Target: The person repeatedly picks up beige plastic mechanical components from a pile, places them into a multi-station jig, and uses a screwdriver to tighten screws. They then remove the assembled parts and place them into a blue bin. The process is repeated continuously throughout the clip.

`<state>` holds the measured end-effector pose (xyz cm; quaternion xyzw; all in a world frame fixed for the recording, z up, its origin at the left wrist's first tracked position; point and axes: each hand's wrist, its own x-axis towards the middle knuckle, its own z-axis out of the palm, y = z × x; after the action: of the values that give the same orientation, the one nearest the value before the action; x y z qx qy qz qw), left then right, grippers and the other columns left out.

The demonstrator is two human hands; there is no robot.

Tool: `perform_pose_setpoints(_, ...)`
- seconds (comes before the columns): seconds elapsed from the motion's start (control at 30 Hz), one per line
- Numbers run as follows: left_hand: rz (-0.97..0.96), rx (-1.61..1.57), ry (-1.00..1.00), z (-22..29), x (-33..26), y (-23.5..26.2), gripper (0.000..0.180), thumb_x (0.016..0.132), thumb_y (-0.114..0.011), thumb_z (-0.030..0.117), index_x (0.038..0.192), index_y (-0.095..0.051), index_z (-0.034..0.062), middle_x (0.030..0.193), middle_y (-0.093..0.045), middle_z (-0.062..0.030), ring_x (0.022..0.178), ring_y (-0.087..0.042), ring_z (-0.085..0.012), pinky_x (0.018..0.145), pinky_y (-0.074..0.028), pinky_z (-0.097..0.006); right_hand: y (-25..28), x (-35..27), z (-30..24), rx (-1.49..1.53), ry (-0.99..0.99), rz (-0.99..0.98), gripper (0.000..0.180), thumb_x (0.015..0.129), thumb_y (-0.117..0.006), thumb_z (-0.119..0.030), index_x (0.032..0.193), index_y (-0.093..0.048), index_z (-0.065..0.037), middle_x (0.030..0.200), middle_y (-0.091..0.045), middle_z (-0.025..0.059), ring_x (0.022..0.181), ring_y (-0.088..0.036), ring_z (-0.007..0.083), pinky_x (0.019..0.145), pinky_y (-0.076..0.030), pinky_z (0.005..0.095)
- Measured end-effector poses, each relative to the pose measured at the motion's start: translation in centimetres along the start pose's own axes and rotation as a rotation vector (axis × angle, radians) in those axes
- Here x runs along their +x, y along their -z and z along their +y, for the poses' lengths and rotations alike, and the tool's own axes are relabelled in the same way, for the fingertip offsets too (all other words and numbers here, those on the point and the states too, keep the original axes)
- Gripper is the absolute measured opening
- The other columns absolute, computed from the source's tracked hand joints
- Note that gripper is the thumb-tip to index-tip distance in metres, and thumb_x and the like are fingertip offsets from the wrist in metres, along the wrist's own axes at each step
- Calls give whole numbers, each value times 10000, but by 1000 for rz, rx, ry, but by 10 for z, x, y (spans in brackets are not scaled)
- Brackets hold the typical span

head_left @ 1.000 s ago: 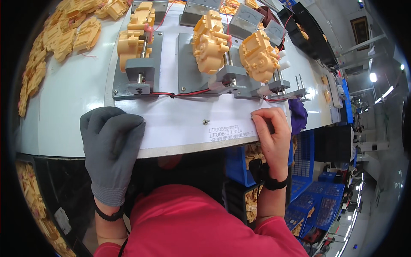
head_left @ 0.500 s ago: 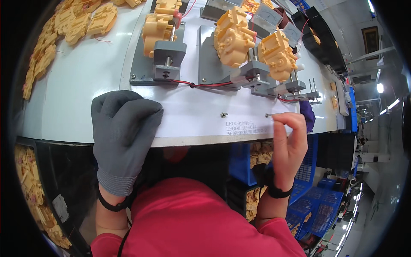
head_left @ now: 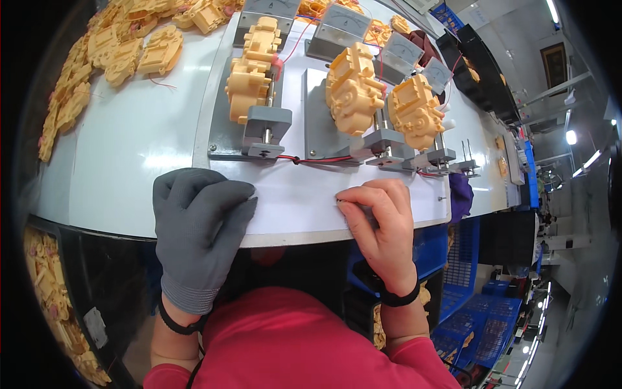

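My left hand (head_left: 204, 217), in a grey knit glove, is closed in a pinch at the table's front edge. Whatever its fingertips hold, if anything, is hidden. My bare right hand (head_left: 382, 217) pinches a small metal toggle switch (head_left: 339, 201) set in the white board; the fingers mostly cover it. Beyond the hands stand grey test fixtures. Yellow plastic gearbox housings sit on them: one at the left (head_left: 251, 81), one in the middle (head_left: 354, 91) and one further right (head_left: 416, 113). Another small switch (head_left: 442, 198) shows right of my right hand.
Analog meters (head_left: 343, 29) stand behind the fixtures, with red and black wires (head_left: 324, 159) running between fixtures. Loose yellow housings (head_left: 123, 55) are piled at the far left. A purple cloth (head_left: 460, 194) lies at the right edge. Blue crates (head_left: 476, 324) stand below right.
My right hand has moved left from one toggle switch to the one beside it. My left hand stays pinched near the same spot. The whole view has shifted, with the table lower in it.
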<state>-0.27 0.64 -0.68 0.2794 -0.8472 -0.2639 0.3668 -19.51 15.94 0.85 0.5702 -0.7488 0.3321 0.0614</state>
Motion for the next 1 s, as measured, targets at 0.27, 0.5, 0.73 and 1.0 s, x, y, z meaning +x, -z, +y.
perform_pose_setpoints(0.27,-53,42,5,3,6,3,155,816,-749,77,962,-703,101,939,-613,-71,981,-541,-287,876,-430,-413,-3,-3,-1,4,11,6,132,811,-775,-102,921,-703,-114,874,-617,28,842,-579,249,756,-411,374)
perform_pose_setpoints(0.5,-88,-48,142,-18,-4,-3,138,919,-649,43,1051,-648,0,1145,-550,-138,1103,-537,-286,968,-429,-370,-4,2,8,-7,66,81,116,844,-750,-162,925,-672,-134,892,-591,26,875,-574,252,787,-420,373)
perform_pose_setpoints(0.73,-193,-24,167,-18,-6,-1,221,999,-574,120,1169,-627,-11,1241,-539,-137,1183,-529,-264,1049,-411,-370,-7,-9,12,11,70,176,122,844,-757,-196,903,-655,-165,882,-560,-7,866,-556,220,750,-405,360)
perform_pose_setpoints(1.0,-157,-134,171,-27,-12,-2,215,972,-612,113,1145,-648,-9,1237,-526,-138,1196,-518,-259,1044,-422,-384,-8,-9,9,11,62,172,114,849,-751,-200,885,-650,-162,881,-561,-7,870,-560,219,755,-413,357)
